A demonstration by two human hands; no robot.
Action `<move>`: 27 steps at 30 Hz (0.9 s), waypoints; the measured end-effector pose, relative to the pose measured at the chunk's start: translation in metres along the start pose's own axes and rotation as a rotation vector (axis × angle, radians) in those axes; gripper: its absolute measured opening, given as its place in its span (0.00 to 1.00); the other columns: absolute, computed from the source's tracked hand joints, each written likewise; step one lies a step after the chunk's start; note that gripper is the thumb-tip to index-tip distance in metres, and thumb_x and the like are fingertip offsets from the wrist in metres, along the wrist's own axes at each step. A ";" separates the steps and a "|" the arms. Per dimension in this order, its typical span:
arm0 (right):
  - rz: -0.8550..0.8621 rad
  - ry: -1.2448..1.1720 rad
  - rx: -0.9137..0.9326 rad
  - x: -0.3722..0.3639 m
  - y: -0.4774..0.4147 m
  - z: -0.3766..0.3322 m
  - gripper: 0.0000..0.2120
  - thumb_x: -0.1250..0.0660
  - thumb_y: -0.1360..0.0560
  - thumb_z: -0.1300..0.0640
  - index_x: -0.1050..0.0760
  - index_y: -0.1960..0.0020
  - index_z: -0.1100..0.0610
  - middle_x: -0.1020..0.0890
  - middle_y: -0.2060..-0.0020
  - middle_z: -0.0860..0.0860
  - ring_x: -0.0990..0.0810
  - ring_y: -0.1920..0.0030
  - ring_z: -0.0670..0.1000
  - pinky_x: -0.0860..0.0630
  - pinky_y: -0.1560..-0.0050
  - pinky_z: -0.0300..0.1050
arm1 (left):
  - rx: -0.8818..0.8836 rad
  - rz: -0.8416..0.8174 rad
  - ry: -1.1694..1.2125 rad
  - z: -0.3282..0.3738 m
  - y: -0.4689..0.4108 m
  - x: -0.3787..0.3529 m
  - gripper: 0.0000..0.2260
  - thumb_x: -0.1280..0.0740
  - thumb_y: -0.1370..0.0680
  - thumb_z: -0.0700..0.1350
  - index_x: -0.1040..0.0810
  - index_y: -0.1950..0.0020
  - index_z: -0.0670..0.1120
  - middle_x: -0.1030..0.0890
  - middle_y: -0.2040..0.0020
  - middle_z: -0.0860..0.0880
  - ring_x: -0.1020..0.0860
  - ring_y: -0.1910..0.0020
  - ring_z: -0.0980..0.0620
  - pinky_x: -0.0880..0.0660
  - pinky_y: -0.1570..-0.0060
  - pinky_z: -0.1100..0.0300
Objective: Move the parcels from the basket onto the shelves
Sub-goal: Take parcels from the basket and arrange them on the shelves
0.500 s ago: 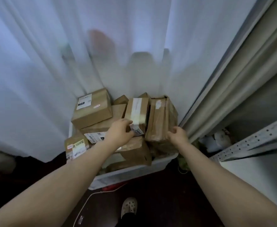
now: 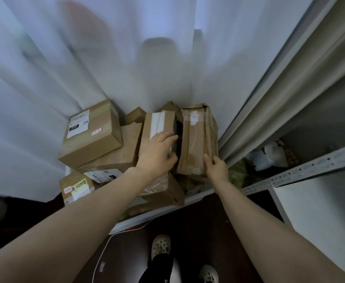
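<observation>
Left margin: white curtain (image 2: 45, 78) hangs in soft folds far left of the left hand; the pile sits against it.
Small box (image 2: 75, 186): below-left of the left wrist, brown card, yellow and red stickers.
Labelled carton (image 2: 92, 135): left of the left hand, matte cardboard with square edges and a white shipping label, tilted on a flat paper parcel (image 2: 124, 148).
Narrow box (image 2: 159, 127): under the left hand, brown with a white tape strip.
Left hand (image 2: 157, 152): lies on the narrow box, fingers fairly straight, tips at the dark gap on its right edge.
Taped parcel (image 2: 198, 137): in the basket, between the hands, long, wrapped in glossy wrinkled tape, its far end against the curtain.
Right hand (image 2: 215, 170): grips the taped parcel's near corner, thumb on top, fingers underneath.
Basket (image 2: 163, 211): white plastic rim beneath both wrists; dark floor (image 2: 204, 221) on its near side.
Right margin: beige drape (image 2: 290, 88) just right of the taped parcel; perforated grey shelf rail (image 2: 310, 168) right of the right hand.
</observation>
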State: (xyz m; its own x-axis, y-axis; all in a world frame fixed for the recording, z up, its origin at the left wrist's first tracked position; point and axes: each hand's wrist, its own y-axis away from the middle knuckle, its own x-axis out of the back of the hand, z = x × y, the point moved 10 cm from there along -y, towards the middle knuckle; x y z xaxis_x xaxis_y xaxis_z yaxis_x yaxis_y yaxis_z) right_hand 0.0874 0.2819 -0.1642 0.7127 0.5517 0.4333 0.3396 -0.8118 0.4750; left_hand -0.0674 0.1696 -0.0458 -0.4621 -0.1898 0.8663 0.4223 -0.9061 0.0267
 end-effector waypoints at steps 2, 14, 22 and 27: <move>0.062 -0.017 0.018 0.023 -0.001 -0.002 0.21 0.44 0.18 0.47 0.26 0.35 0.60 0.21 0.42 0.57 0.23 0.42 0.58 0.26 0.39 0.56 | 0.010 0.018 0.044 0.012 -0.001 0.001 0.22 0.35 0.23 0.42 0.31 0.29 0.45 0.30 0.29 0.48 0.35 0.29 0.50 0.39 0.30 0.58; -0.135 -0.873 -0.192 0.174 0.045 0.025 0.11 0.41 0.19 0.52 0.25 0.45 0.57 0.20 0.49 0.55 0.21 0.51 0.55 0.19 0.69 0.46 | 0.574 0.015 0.628 0.089 0.020 -0.039 0.26 0.35 0.23 0.56 0.31 0.29 0.45 0.24 0.35 0.48 0.24 0.39 0.48 0.27 0.39 0.54; -0.455 -1.043 -0.134 0.205 0.077 0.033 0.28 0.14 0.63 0.59 0.15 0.64 0.56 0.16 0.61 0.56 0.15 0.64 0.57 0.20 0.74 0.44 | 0.798 0.179 1.057 0.103 0.072 -0.027 0.22 0.28 0.27 0.51 0.27 0.39 0.41 0.19 0.50 0.46 0.20 0.55 0.50 0.24 0.60 0.61; -0.445 -0.982 -0.114 0.214 0.107 0.023 0.03 0.24 0.33 0.63 0.16 0.65 0.58 0.16 0.65 0.57 0.17 0.65 0.57 0.20 0.73 0.44 | 0.704 -0.099 1.236 0.118 0.083 -0.026 0.19 0.28 0.27 0.49 0.24 0.39 0.42 0.16 0.49 0.45 0.17 0.55 0.49 0.21 0.64 0.58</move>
State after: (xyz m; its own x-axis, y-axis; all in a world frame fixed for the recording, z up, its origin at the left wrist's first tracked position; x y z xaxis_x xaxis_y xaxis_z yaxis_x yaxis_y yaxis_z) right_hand 0.2905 0.3091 -0.0386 0.7372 0.3567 -0.5738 0.6660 -0.5263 0.5286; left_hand 0.0712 0.1438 -0.0070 -0.7292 -0.6721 -0.1285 0.4723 -0.6303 0.6161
